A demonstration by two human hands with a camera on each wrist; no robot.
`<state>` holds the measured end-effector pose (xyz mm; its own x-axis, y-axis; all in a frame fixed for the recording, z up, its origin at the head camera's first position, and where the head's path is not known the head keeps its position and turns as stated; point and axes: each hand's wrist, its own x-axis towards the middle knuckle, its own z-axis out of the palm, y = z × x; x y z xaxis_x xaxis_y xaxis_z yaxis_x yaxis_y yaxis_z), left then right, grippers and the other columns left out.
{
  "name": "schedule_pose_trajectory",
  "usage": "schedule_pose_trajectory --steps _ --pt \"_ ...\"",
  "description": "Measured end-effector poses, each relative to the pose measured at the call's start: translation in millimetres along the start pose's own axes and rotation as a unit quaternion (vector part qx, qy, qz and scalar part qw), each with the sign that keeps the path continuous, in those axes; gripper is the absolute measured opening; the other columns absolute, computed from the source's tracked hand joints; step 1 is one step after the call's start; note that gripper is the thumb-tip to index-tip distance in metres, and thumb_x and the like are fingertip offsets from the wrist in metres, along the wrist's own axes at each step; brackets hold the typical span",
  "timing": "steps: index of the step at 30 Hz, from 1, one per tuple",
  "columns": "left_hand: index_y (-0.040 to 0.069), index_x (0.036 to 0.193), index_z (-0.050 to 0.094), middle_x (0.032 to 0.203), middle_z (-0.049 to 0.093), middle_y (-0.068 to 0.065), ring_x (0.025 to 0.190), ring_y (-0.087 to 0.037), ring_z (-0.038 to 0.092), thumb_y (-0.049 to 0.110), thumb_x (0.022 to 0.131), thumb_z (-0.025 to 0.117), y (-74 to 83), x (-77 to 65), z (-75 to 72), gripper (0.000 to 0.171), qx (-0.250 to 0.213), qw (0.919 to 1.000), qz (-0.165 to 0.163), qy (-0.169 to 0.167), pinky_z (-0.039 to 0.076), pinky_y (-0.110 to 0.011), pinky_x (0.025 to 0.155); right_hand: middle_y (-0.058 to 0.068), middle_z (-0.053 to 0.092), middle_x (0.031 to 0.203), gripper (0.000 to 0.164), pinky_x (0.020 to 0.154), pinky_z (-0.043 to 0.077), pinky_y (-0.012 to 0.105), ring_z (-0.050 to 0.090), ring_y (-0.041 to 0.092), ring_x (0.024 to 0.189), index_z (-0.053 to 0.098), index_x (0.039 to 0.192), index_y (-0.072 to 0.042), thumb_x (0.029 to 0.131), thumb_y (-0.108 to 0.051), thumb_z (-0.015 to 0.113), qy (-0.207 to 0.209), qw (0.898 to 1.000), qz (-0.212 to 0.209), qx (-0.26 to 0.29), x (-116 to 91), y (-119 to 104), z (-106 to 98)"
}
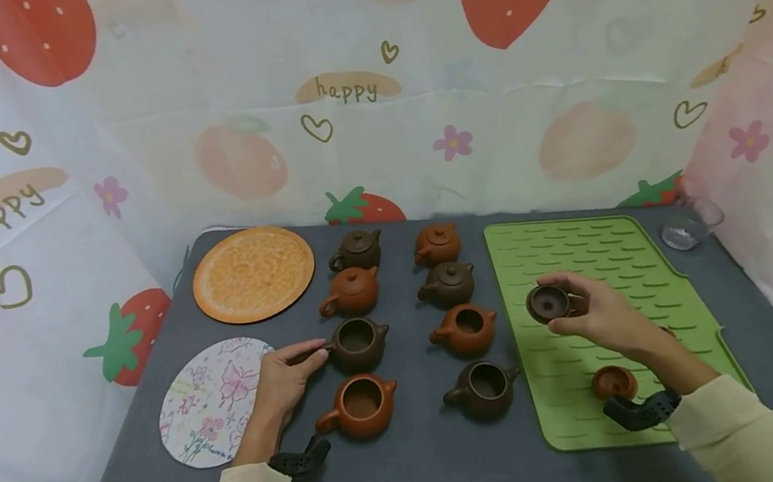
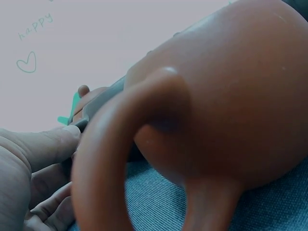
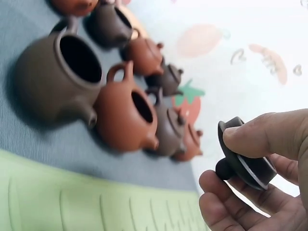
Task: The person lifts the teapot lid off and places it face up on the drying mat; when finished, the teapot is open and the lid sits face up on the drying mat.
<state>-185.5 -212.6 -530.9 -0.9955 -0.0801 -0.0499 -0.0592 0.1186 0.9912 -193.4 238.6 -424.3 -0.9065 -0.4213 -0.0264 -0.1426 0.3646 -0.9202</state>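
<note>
My left hand (image 1: pixel 283 379) pinches the handle of a dark brown lidless teapot (image 1: pixel 362 363) that sits on the grey table. In the left wrist view, the handle of an orange-brown lidless teapot (image 2: pixel 250 96) fills the foreground and partly hides that grip; the head view has this pot (image 1: pixel 368 425) just nearer me. Over the green mat (image 1: pixel 560 424), my right hand (image 1: pixel 599 313) holds a dark teapot lid (image 1: pixel 547 304) between thumb and fingers. Its hollow underside faces the head camera, and its round knob (image 3: pixel 224 169) points away from the palm in the right wrist view.
Lidless orange (image 1: pixel 469 342) and dark (image 1: pixel 486 402) teapots stand in the right column; several lidded ones, including an orange pot (image 1: pixel 353 295), stand farther back. An orange-brown lid (image 1: pixel 614 382) lies on the mat. A clear glass (image 1: pixel 684 232) stands behind right. Two round placemats (image 1: pixel 255 274) lie left.
</note>
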Motion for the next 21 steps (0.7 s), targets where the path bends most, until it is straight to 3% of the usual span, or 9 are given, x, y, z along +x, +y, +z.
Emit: schedule_pose_trajectory --steps 15,21 --pt "-0.002 0.111 0.072 0.107 0.069 -0.015 0.098 -0.013 0.062 0.01 0.086 0.075 -4.0 2.6 0.1 0.028 -0.005 1.0 0.005 0.005 0.048 -0.02 0.077 0.03 0.044 0.13 0.057 0.074 0.051 0.036 0.056 0.041 0.107 0.041 0.137 0.009 0.086 0.006 0.067 0.017 0.995 0.059 -0.079 -9.3 38.4 -17.1" --pt "-0.003 0.11 0.072 0.107 0.069 -0.015 0.099 -0.014 0.062 0.009 0.086 0.074 -4.0 3.1 0.2 0.027 -0.003 1.0 0.004 0.007 0.048 -0.021 0.077 0.03 0.05 0.117 0.057 0.068 0.049 0.038 0.057 0.037 0.096 0.044 0.135 0.011 0.084 0.004 0.069 0.017 0.986 0.077 -0.144 -11.7 48.5 -20.9"
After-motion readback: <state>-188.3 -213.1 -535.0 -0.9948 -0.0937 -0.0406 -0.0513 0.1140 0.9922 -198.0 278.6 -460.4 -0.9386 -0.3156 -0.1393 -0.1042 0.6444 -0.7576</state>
